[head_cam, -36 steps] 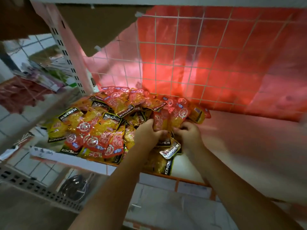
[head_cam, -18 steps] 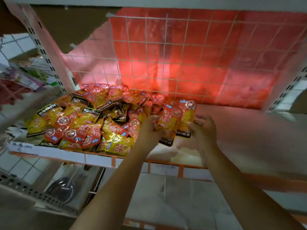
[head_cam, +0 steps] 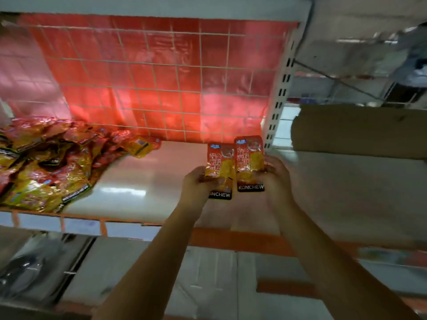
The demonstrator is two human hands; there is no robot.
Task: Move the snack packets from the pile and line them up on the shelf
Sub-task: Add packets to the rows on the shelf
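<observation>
Both hands are up over the right part of the shelf (head_cam: 143, 181), each grasping a packet; the left hand (head_cam: 196, 181) curls round the lower edge of the left packet (head_cam: 219, 167), thumb across its front, the black KONCHEW band hanging below the fingers; the right hand (head_cam: 275, 174) grips the right packet (head_cam: 249, 161) from its right side, fingers wrapped behind it; the two packets stand upright, side by side, edges touching or just overlapping, the right one a little higher; whether their bottoms touch the shelf I cannot tell.

Over on the left the pile (head_cam: 46, 162) sprawls across the shelf, a jumble of red-and-yellow packets reaching the front lip and the back corner; one stray packet (head_cam: 143, 145) lies at the pile's right end, close to the back wall; bare pale shelf separates the pile from the hands.

Behind it all runs a wire grid (head_cam: 161, 88) over a red backing; a white slotted upright (head_cam: 280, 88) marks the right end of the bay; beyond it sits a brown cardboard roll (head_cam: 358, 130) on the next shelf.
</observation>
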